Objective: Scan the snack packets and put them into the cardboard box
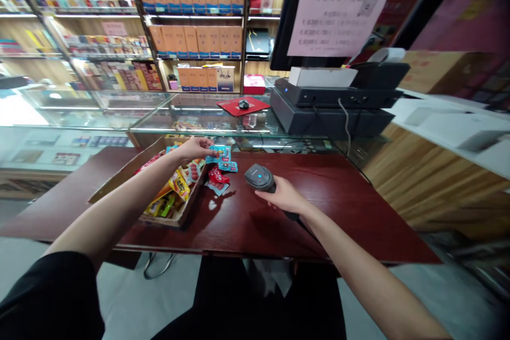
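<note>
Nearest us are one black sleeve and two black-clad legs, cut off by the lower edge. Over the dark red table, our right hand has its fingers wrapped around the handle of one handheld scanner; the grip hides most of that handle. The scanner's long axis runs slantwise, from the handle at lower right to the head at upper left, which points forward and left, toward the packets. One cable trails from it, partly behind our forearm.

To the left sits one cardboard box of mixed packets, overlapping too much for us to count and partly covered by our left forearm. Beyond its right edge, our left hand pinches one blue packet between thumb and fingers. A second blue packet is just below; we cannot tell whether they are joined. Nearer lies one red packet, overlapping a paler one.

Farther off, one mouse rests on one red mat.
</note>
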Demonstrator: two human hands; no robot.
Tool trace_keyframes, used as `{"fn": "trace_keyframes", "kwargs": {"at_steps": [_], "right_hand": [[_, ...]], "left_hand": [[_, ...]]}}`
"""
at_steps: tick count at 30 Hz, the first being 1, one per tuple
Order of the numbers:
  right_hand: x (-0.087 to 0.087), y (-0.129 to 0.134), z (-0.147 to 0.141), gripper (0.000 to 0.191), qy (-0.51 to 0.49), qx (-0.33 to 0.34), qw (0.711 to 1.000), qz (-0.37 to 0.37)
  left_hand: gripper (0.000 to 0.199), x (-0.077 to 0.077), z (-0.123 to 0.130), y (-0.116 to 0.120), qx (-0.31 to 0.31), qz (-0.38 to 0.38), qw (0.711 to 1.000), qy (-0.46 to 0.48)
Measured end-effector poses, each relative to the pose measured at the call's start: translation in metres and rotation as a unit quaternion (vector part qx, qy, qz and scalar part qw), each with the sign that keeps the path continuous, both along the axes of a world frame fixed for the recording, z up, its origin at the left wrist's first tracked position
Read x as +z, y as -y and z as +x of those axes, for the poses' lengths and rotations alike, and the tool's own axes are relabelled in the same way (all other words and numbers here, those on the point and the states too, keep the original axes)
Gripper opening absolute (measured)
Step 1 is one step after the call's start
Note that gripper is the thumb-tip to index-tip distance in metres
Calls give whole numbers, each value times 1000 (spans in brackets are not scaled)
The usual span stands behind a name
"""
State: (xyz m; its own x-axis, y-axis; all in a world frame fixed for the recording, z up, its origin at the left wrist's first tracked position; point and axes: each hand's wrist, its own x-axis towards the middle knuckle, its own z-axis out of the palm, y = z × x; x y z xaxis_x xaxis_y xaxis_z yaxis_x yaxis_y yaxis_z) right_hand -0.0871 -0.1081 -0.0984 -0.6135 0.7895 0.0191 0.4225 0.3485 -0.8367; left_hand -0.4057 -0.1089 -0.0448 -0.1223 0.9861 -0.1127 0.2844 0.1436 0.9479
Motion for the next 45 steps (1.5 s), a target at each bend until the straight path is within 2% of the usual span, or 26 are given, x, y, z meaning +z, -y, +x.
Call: {"fn": "trace_keyframes", "kwargs": {"at_steps": [4, 7, 10, 13, 16, 19, 23, 25, 27, 30, 32, 33, 35, 37, 39, 42, 45], "right_hand": [[2, 4, -31, 29, -12, 44, 999, -3], [6, 7, -51, 33, -17, 72, 997, 3], [9, 10, -64, 37, -25, 88, 996, 18], [12, 11, -66, 38, -29, 90, 995, 35], [13, 9, -59, 38, -25, 81, 995, 44], [11, 6, -44, 37, -14, 63, 997, 34], [7, 2, -16, 31, 0, 17, 1000, 19], [5, 1, 0, 30, 4, -5, 1000, 16], [4, -1, 16, 30, 6, -23, 1000, 13], [1, -2, 39, 30, 10, -53, 999, 2], [-1, -3, 52, 33, 16, -74, 997, -11], [-3, -3, 57, 34, 19, -83, 996, -17], [-5, -3, 66, 35, 24, -95, 995, -20], [-7, -4, 70, 33, 27, -100, 995, -11], [-9, -5, 72, 31, 26, -101, 995, 0], [-12, -6, 68, 30, 23, -96, 995, 5], [-15, -8, 61, 30, 18, -91, 996, 8]], "left_hand": [[49, 28, -64, 48, 86, 16, 996, -4], [46, 42, -103, 82, 134, 30, 990, -27], [41, 49, -121, 105, 158, 14, 985, -65], [40, 47, -118, 108, 157, 10, 985, -75], [41, 40, -97, 93, 129, 25, 990, -60], [43, 32, -66, 64, 77, 34, 994, -72], [45, 13, -19, 16, -21, 42, 992, -120], [41, 0, 4, -8, -66, 50, 979, -189], [35, -15, 24, -28, -106, 54, 943, -310], [32, -36, 50, -52, -151, 45, 845, -512], [36, -50, 62, -63, -168, 5, 790, -590], [38, -56, 66, -67, -174, -24, 774, -609], [38, -66, 69, -74, -175, -81, 762, -619], [39, -74, 66, -77, -160, -92, 767, -615], [45, -78, 59, -78, -137, -68, 788, -596], [53, -80, 53, -77, -124, -25, 843, -522], [46, -81, 55, -76, -144, -6, 901, -408]]}}
